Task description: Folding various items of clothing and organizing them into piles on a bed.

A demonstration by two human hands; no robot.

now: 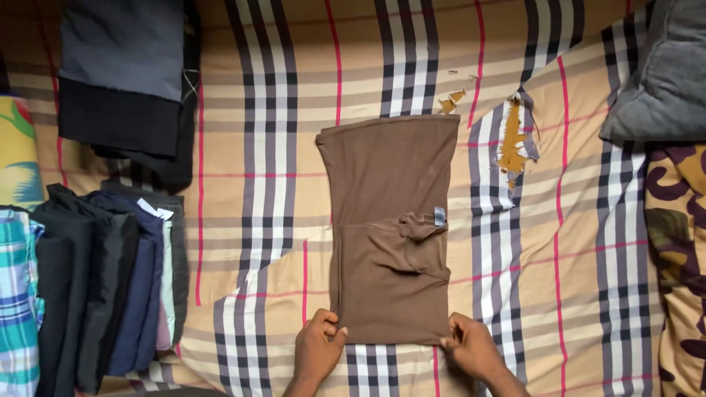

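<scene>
A brown garment (pixel 388 220) lies partly folded into a long rectangle on a tan plaid bedsheet (pixel 250 220), with a small label showing near its middle right. My left hand (pixel 318 347) pinches the garment's near left corner. My right hand (pixel 471 345) pinches its near right corner. Both corners rest low against the sheet.
A row of folded dark and blue clothes (pixel 110 283) stands at the left, beside a turquoise checked cloth (pixel 16 301). A dark grey folded pile (pixel 129 81) lies at the back left. A grey cushion (pixel 662 73) and a patterned cloth (pixel 676 272) are at the right. The sheet has a tear (pixel 512 140).
</scene>
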